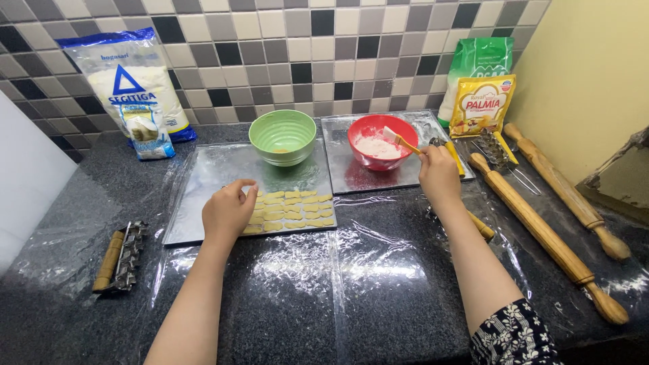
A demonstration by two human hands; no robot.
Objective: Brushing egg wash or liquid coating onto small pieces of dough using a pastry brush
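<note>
- Head view is showing clear plastic film (351, 270) lying nearest you over the dark counter (61, 324), with a toothed roller cutter (120, 257) resting at the far left.
- Your left hand (228, 211) is curling over the near tray (203, 196), fingertips pinched narrowly on or just above the first dough piece; whether it is actually gripping one, you cannot tell.
- Dough pieces (292, 209) are lying in close rows on that tray; nudging one could be smearing or shifting its neighbours.
- Your right hand (438, 177) is closing around a yellow brush (404, 142), whose bristles are dipping into the red bowl (380, 142) of white flour on the far tray (405, 172).
- Overloading the brush could be scattering flour across the film as you carry it over.
- Green bowl (282, 136) is sitting just behind the dough, close enough for a wrist to be knocking it.
- Two rolling pins (547, 236) are lying to the right, free to roll.
- Bags (138, 88) are leaning on the tiled wall.
</note>
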